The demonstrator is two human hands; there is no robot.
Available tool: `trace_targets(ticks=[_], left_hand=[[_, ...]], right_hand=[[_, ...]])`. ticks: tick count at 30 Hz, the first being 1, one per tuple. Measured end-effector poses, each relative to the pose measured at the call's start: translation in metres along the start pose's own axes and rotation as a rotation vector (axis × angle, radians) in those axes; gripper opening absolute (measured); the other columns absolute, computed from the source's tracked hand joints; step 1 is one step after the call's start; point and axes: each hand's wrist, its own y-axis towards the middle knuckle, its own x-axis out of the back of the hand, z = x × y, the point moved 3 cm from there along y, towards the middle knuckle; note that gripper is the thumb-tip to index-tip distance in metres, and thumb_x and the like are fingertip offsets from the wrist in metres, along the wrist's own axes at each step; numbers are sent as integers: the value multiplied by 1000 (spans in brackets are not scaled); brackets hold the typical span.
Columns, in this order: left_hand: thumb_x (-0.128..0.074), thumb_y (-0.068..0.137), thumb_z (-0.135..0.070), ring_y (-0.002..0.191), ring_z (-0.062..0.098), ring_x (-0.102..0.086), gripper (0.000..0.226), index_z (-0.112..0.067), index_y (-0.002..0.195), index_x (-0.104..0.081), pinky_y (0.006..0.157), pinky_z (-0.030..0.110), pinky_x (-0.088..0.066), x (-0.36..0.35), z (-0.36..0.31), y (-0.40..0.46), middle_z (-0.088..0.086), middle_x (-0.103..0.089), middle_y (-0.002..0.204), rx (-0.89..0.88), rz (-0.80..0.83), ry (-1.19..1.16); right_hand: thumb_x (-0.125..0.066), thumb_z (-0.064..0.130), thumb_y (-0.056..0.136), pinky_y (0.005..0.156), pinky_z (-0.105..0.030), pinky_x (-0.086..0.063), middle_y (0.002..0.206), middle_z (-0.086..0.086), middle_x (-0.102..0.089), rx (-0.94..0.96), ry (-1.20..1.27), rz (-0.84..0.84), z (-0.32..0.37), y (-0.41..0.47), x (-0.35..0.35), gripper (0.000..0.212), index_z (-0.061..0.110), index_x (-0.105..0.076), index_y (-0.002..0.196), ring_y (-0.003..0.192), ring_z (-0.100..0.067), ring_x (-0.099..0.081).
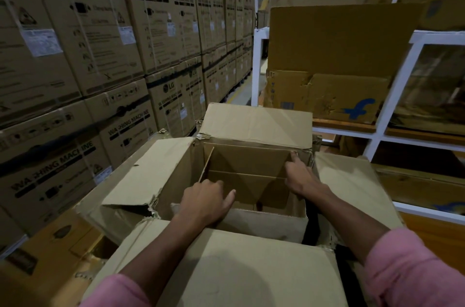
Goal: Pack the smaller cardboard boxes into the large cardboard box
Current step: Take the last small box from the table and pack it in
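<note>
Inside a dim warehouse aisle, a person in pink sleeves reaches both hands down into the large cardboard box [226, 264], which stands open straight ahead with its four flaps splayed outward. From the left, stacked washing-machine cartons [83, 37] wall the aisle; the left hand [207, 202] lies over the near-left rim of a smaller cardboard box [247, 181] already sitting inside, fingers curled loosely on the edge and thumb spread, though whether it truly pinches the card cannot be told. That inner box lies open-topped, its long axis seemingly running left to right, directly between the hands. The right hand [300, 177] reaches farther in, fingers extended and pressed flat against the inner box's right wall, gripping nothing visibly. To the far right, a white shelf rack [392, 95] carries a torn carton with a blue logo [327, 95]. Judging by the pose, the next move is seating the inner box squarely, with the right hand the deeper.
</note>
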Motion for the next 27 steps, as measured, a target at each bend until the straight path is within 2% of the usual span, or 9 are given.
trace_targets(ticks=[8,12,16,21,27], left_hand=[[-24,102,-65,73,16,-61,60,-19,99,-63,72,33,-49,-3,5,1,0,-63,81,55,22,67],[-22,99,-69,76,18,-60,64,-19,100,-64,91,44,-51,-5,8,1,-1,-61,81,99,45,55],[-20,97,-74,85,18,-64,70,-21,100,-66,108,56,-39,-3,7,0,-3,-62,83,137,78,7],[-14,94,-80,101,22,-66,82,-19,111,-67,112,62,-29,2,6,-4,1,-63,90,148,96,-10],[-14,93,-80,104,23,-66,83,-18,116,-65,110,60,-33,-1,6,-2,5,-69,103,111,101,-52]], right_hand=[[-66,20,93,84,-48,-60,163,-16,-23,-17,-19,-20,7,-8,8,31,6,-62,120,110,-39,-63],[-65,24,94,86,-48,-57,144,-15,-47,-32,-124,-66,10,-14,15,28,8,-65,117,112,-37,-60],[-60,27,98,93,-49,-54,132,-15,-54,-30,-202,-71,13,-18,22,29,7,-65,118,124,-39,-50],[-54,24,100,98,-49,-51,130,-16,-59,-27,-252,-133,15,-19,26,23,10,-66,114,128,-39,-47],[-55,26,100,98,-46,-51,130,-15,-60,-21,-226,-203,15,-22,31,24,12,-68,114,130,-36,-47]])
